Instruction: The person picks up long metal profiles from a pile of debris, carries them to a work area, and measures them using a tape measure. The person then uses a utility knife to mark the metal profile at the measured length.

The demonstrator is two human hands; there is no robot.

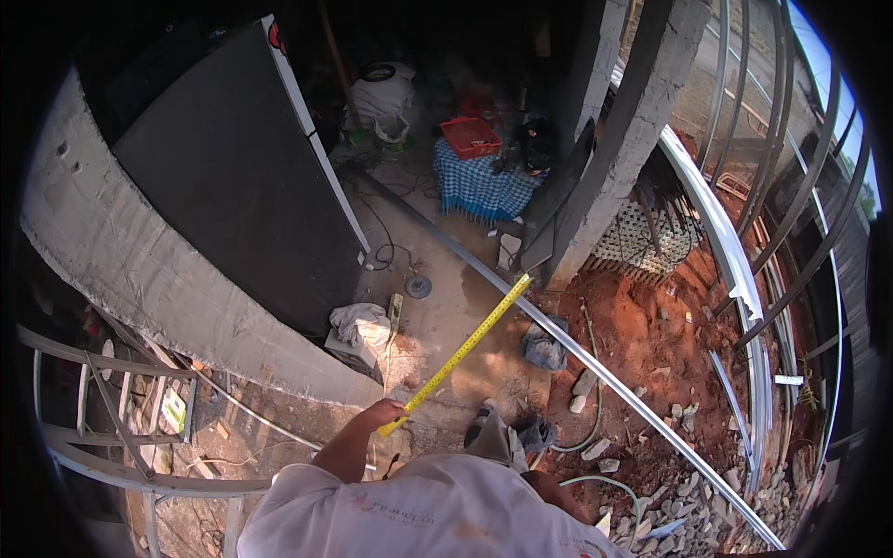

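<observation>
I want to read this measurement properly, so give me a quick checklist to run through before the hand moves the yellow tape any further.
1. Grip: the left hand pinches the near end of the yellow measuring tape: ok.
2. Tape straightness: the blade runs straight, without sag or kink, up to its far tip: ok.
3. Far tip seated: it reaches the long grey metal rail near the concrete pillar, but whether it touches or hooks cannot be told.
4. Right hand: not in view, cannot tell.
5. Footing: loose stones and a grey rag lie beside the rail: not ok.
6. Scale readable: markings too small, cannot tell.
</observation>
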